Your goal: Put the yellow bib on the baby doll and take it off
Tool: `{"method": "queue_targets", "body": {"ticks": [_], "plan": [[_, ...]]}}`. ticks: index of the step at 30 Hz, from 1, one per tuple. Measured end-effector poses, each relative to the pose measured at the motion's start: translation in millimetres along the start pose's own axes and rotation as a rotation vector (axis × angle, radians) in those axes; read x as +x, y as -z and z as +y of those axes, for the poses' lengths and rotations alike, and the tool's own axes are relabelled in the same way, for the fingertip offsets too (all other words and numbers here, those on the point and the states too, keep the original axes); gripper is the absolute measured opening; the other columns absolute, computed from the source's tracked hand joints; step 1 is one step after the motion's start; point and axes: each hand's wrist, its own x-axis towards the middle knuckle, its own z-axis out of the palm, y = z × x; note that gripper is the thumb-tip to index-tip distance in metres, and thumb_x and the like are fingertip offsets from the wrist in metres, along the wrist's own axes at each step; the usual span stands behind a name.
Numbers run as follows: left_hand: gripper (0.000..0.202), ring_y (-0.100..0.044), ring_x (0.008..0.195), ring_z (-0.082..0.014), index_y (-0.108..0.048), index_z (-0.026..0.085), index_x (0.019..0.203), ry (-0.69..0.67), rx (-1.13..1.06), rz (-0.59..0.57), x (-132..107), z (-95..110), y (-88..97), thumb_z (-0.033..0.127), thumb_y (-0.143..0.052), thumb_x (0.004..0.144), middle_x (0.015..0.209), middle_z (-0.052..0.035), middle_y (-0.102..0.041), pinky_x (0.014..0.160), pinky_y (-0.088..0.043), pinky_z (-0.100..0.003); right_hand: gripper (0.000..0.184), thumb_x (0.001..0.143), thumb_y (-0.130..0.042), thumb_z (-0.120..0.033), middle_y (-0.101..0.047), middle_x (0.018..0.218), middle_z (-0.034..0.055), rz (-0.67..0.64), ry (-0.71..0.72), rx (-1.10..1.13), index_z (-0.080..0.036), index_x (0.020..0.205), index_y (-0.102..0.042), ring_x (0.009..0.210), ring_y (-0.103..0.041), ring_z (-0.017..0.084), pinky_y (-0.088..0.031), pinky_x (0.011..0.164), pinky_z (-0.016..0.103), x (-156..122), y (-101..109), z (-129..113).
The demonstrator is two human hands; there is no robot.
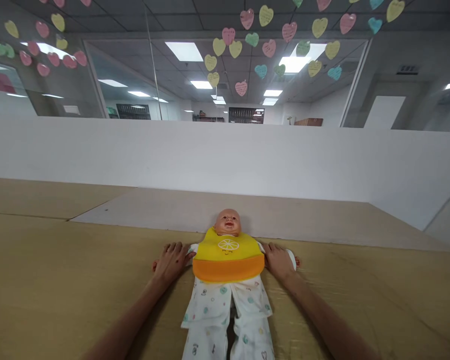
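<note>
A baby doll (227,222) lies on its back on the tan table (60,280), head away from me. It wears a yellow and orange bib (228,257) over a white printed romper (225,310). My left hand (171,262) rests palm down over the doll's arm at the left of the bib, fingers stretched flat. My right hand (279,261) lies on the doll's other arm at the right of the bib, fingers hidden against the white sleeve.
A white partition wall (225,155) runs behind the table. Above it are glass panes, ceiling lights and several paper hearts (247,45) hanging from the ceiling. A lighter board (165,210) lies at the table's far side.
</note>
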Motion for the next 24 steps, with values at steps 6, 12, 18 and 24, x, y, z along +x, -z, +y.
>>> {"method": "queue_targets", "body": {"ticks": [6, 12, 18, 24], "plan": [[0.035, -0.058, 0.085, -0.0285, -0.064, 0.014, 0.097, 0.028, 0.022, 0.020, 9.9, -3.1, -9.9, 0.039, -0.040, 0.094, 0.089, -0.0135, -0.066, 0.080, -0.038, -0.042, 0.034, 0.097, -0.031, -0.030, -0.063, 0.106, 0.0131, 0.018, -0.005, -0.012, -0.014, 0.110, -0.058, 0.099, -0.060, 0.025, -0.041, 0.080, 0.033, 9.3, 0.2, 1.9], [0.030, -0.057, 0.083, -0.0259, -0.064, 0.017, 0.091, 0.049, -0.047, 0.097, 12.8, -4.3, -13.6, 0.039, -0.043, 0.093, 0.085, -0.0116, -0.064, 0.080, -0.038, -0.040, 0.037, 0.096, -0.034, -0.035, -0.064, 0.107, 0.0123, 0.048, 0.020, 0.028, -0.017, 0.121, -0.054, 0.099, -0.060, 0.023, -0.040, 0.080, 0.031, 15.1, -2.7, 6.0], [0.027, -0.056, 0.080, -0.0251, -0.063, 0.018, 0.086, 0.011, -0.117, 0.212, 2.4, -8.0, -7.6, 0.037, -0.044, 0.092, 0.081, -0.0105, -0.062, 0.080, -0.041, -0.041, 0.035, 0.094, -0.037, -0.034, -0.063, 0.107, 0.0129, 0.066, 0.030, 0.030, -0.015, 0.113, -0.059, 0.098, -0.058, 0.023, -0.038, 0.082, 0.032, 8.6, -8.8, 8.1], [0.032, -0.052, 0.103, -0.0305, -0.059, 0.016, 0.113, -0.090, -0.122, 0.338, -12.4, 10.1, 7.9, 0.027, -0.054, 0.083, 0.110, -0.0166, -0.060, 0.091, -0.041, -0.046, 0.034, 0.092, -0.039, -0.029, -0.062, 0.108, 0.0130, 0.151, 0.011, 0.057, -0.015, 0.117, -0.059, 0.100, -0.055, 0.026, -0.037, 0.085, 0.035, -0.2, -12.3, 1.2]]}}
